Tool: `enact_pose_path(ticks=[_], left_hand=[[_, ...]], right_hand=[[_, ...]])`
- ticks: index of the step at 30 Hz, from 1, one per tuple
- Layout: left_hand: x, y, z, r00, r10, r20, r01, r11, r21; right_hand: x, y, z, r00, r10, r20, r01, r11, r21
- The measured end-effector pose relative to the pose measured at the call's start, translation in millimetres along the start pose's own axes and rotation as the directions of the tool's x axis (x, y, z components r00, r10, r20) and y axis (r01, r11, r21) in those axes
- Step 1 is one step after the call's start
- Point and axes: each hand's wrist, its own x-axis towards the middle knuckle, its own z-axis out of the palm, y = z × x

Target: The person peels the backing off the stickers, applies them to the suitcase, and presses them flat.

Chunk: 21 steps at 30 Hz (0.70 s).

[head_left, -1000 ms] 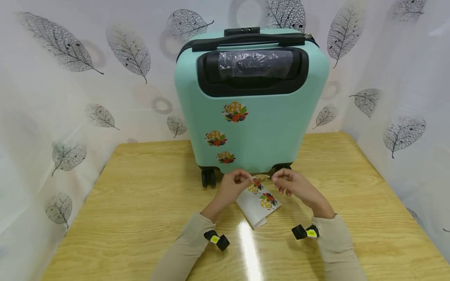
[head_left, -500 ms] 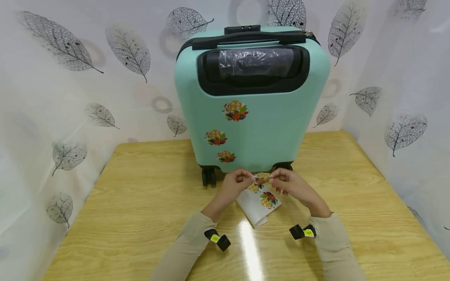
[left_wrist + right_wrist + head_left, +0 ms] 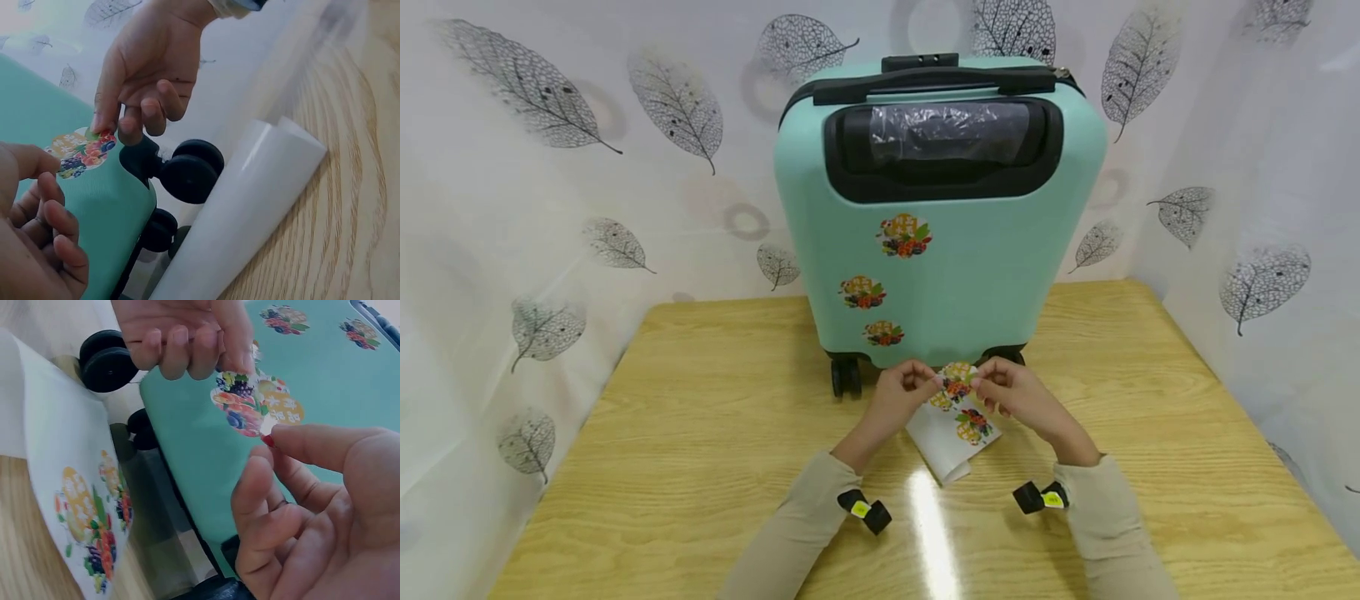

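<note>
A round fruit sticker (image 3: 957, 382) is stretched between my two hands in front of the suitcase's lower edge, its printed face showing. My left hand (image 3: 901, 403) pinches its left edge between thumb and forefinger. With thumb and fingertip, my right hand (image 3: 1028, 402) pinches the opposite edge; the right wrist view shows that fingertip grip on the sticker (image 3: 256, 403) up close. Below the hands, a curled white sticker sheet (image 3: 938, 448) lies on the table with fruit stickers on it. Behind stands a mint green suitcase (image 3: 985, 275), three similar stickers on its face.
The suitcase's black wheels (image 3: 846, 377) rest on the wooden table (image 3: 715, 433), near its back edge. A leaf-patterned curtain (image 3: 700, 217) surrounds the back and sides. The suitcase's black handle recess (image 3: 940, 179) is partly covered by clear plastic film.
My right hand has moved left to the sticker's free edge and now pinches it. The sticker has turned from nearly flat to facing the head camera. My left hand has barely moved.
</note>
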Motion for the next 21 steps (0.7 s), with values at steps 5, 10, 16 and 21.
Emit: enact_pose_path(ticks=[5,10,16,21], left_hand=[[0.5,-2.1,-0.5,0.995,0.069,-0.077,-0.063,0.996,0.069],[2.7,-3.1,-1.0,0.991,0.082,-0.108,-0.072,0.993,0.096],[4.3,-2.9,-3.1,0.991,0.074,-0.114,-0.063,0.993,0.097],[4.9,-2.9,-5.9,0.99,0.067,-0.126,-0.054,0.993,0.106]], right_hand=[[6.4,3.9,7.7,0.997,-0.057,-0.057,0.053,0.997,-0.056],[10.8,1.8,12.4,0.989,-0.093,-0.113,0.082,0.992,-0.101],[13.3,0.1,15.5,0.987,-0.082,-0.142,0.064,0.99,-0.128],[15.7,-1.2,20.5,0.976,-0.106,-0.192,0.072,0.981,-0.179]])
